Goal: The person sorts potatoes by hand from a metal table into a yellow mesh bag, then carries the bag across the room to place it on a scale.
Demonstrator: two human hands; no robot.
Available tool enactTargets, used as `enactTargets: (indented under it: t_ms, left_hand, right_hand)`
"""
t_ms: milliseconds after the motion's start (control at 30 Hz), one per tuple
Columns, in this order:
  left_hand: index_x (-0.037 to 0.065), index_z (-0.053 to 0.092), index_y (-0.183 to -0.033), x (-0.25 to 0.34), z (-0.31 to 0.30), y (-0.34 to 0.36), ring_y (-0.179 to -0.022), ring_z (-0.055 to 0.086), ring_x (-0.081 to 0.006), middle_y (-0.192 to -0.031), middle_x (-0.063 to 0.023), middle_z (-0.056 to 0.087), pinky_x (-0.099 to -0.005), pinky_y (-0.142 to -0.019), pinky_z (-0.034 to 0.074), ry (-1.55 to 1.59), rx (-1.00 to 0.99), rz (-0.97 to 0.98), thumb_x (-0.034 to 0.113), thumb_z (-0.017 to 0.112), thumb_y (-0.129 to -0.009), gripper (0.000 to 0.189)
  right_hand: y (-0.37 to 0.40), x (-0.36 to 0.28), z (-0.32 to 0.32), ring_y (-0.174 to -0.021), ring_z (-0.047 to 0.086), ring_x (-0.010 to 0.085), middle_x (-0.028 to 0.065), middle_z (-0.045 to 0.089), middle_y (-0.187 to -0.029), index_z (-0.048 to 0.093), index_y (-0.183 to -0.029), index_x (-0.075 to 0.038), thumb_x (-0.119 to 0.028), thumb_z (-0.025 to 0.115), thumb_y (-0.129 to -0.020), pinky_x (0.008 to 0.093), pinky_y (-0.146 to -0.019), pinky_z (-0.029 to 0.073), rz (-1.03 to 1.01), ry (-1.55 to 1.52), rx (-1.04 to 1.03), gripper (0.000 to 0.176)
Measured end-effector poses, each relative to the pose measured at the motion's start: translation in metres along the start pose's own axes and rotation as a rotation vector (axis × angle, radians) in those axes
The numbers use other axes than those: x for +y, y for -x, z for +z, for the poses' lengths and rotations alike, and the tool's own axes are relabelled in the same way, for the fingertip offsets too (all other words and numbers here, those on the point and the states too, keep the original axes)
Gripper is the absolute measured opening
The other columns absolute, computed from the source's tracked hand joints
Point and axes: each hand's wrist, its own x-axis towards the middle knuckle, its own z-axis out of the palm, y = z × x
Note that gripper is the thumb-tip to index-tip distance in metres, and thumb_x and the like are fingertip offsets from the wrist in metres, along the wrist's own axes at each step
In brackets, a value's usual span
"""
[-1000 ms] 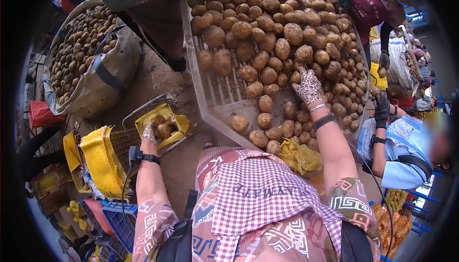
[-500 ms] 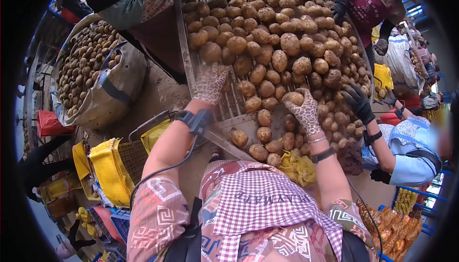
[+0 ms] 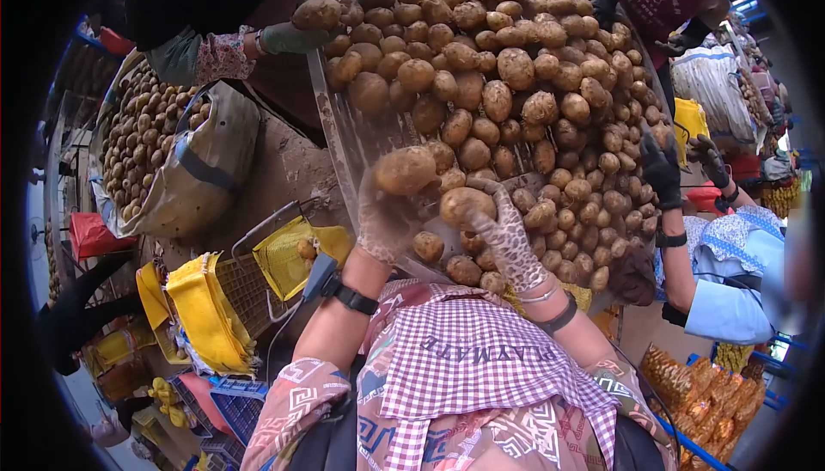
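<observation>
Many brown potatoes [image 3: 516, 67] lie heaped on a slatted metal sorting table [image 3: 348, 149]. My left hand [image 3: 384, 217], in a spotted glove and a little blurred, holds a large potato [image 3: 406, 170] at the table's near left part. Beside it, my right hand [image 3: 509, 235], also in a spotted glove, has its fingers round another potato [image 3: 467, 205]. A few loose potatoes [image 3: 428, 247] lie just below and between my hands at the near edge.
A large sack of potatoes [image 3: 150, 140] stands at the left. Yellow mesh bags [image 3: 202, 308] hang by a crate at lower left. Co-workers' gloved hands are at the table: one at upper left [image 3: 296, 38] by a potato, one at right [image 3: 660, 166].
My left hand has moved down and toward me and now holds a large potato. My right hand has moved left with its potato. The co-worker's hand at upper left has shifted down and left.
</observation>
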Motion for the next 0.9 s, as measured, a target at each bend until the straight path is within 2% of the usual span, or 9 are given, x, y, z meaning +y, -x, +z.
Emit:
enactTargets:
  t_ms: [100, 233, 300, 400, 500, 567, 700, 867, 900]
  left_hand:
    - [0.007, 0.043, -0.136, -0.017, -0.015, 0.02, -0.114, 0.055, -0.032, -0.131, -0.0153, 0.053, -0.0484, -0.1, 0.045, 0.158, 0.172, 0.144, 0.063, 0.057, -0.081, 0.079]
    - [0.004, 0.049, -0.129, 0.005, -0.025, 0.074, -0.102, 0.062, -0.029, -0.12, -0.0159, 0.06, -0.045, -0.088, 0.054, 0.431, 0.142, 0.136, 0.059, 0.056, -0.082, 0.072]
    - [0.003, 0.051, -0.126, 0.018, -0.051, 0.099, -0.089, 0.066, -0.0272, -0.115, -0.0156, 0.062, -0.0451, -0.078, 0.057, 0.288, 0.379, 0.374, 0.058, 0.056, -0.083, 0.07]
    - [0.005, 0.051, -0.125, 0.057, -0.101, 0.143, -0.08, 0.067, -0.0287, -0.112, -0.0174, 0.063, -0.0435, -0.068, 0.06, 0.241, 0.408, 0.454, 0.054, 0.055, -0.085, 0.064]
    - [0.007, 0.051, -0.125, 0.089, -0.133, 0.166, -0.082, 0.068, -0.0305, -0.11, -0.017, 0.064, -0.0432, -0.068, 0.06, 0.171, 0.596, 0.427, 0.05, 0.053, -0.088, 0.057]
    - [0.007, 0.05, -0.126, 0.11, -0.18, 0.18, -0.092, 0.067, -0.0316, -0.112, -0.016, 0.063, -0.0448, -0.075, 0.059, 0.037, 0.72, 0.329, 0.044, 0.053, -0.089, 0.052]
    - [0.007, 0.049, -0.127, 0.113, -0.198, 0.157, -0.094, 0.064, -0.0341, -0.113, -0.0151, 0.062, -0.0474, -0.081, 0.057, 0.058, 0.959, 0.31, 0.044, 0.055, -0.089, 0.054]
    - [0.007, 0.048, -0.129, 0.111, -0.168, 0.127, -0.096, 0.063, -0.0313, -0.115, -0.011, 0.061, -0.0454, -0.085, 0.054, -0.011, 1.359, 0.277, 0.039, 0.055, -0.092, 0.049]
    - [0.006, 0.047, -0.129, 0.103, -0.164, 0.122, -0.098, 0.062, -0.0276, -0.112, -0.0116, 0.061, -0.0422, -0.085, 0.053, -0.362, 1.287, 0.535, 0.032, 0.055, -0.093, 0.045]
  right_hand:
    - [0.001, 0.001, 0.047, -0.133, 0.038, 0.0352, 0.0187, 0.043, -0.139, 0.043, -0.137, -0.006, -0.017, 0.072, -0.079, 0.0445, -0.111, 0.032, -0.407, 0.969, -0.173, 0.065]
    - [-0.006, 0.004, 0.069, -0.132, 0.041, 0.036, 0.0201, 0.042, -0.141, 0.046, -0.135, -0.005, -0.013, 0.068, -0.08, 0.0428, -0.11, 0.034, -0.472, 0.976, -0.723, 0.06]
    - [-0.024, -0.012, 0.061, -0.127, 0.046, 0.0351, 0.0191, 0.049, -0.135, 0.052, -0.129, -0.004, -0.012, 0.068, -0.08, 0.0423, -0.109, 0.037, -0.612, 1.142, -0.506, 0.052]
    - [-0.079, -0.012, 0.034, -0.119, 0.051, 0.0346, 0.02, 0.056, -0.125, 0.06, -0.121, -0.006, -0.015, 0.07, -0.078, 0.042, -0.104, 0.04, -0.618, 1.373, 0.09, 0.045]
    - [-0.131, -0.009, -0.006, -0.118, 0.051, 0.0357, 0.0197, 0.057, -0.125, 0.055, -0.127, -0.008, -0.03, 0.069, -0.081, 0.0423, -0.101, 0.042, -0.516, 1.685, 0.164, 0.053]
    - [-0.148, -0.026, 0.0, -0.117, 0.053, 0.0363, 0.0193, 0.059, -0.123, 0.052, -0.13, -0.009, -0.037, 0.066, -0.084, 0.0443, -0.099, 0.043, -0.106, 1.651, 0.084, 0.057]
    - [-0.153, -0.037, 0.032, -0.115, 0.055, 0.0352, 0.0176, 0.062, -0.118, 0.05, -0.132, -0.009, -0.045, 0.066, -0.082, 0.0458, -0.097, 0.044, 0.05, 1.733, 0.164, 0.064]
    - [-0.161, -0.013, 0.013, -0.114, 0.056, 0.0339, 0.0168, 0.065, -0.113, 0.053, -0.128, -0.009, -0.036, 0.07, -0.078, 0.0453, -0.097, 0.043, -0.132, 1.643, 0.111, 0.059]
    - [-0.154, -0.017, 0.009, -0.114, 0.055, 0.0343, 0.017, 0.064, -0.113, 0.053, -0.127, -0.009, -0.031, 0.072, -0.077, 0.0442, -0.097, 0.043, -0.136, 1.49, 0.12, 0.058]
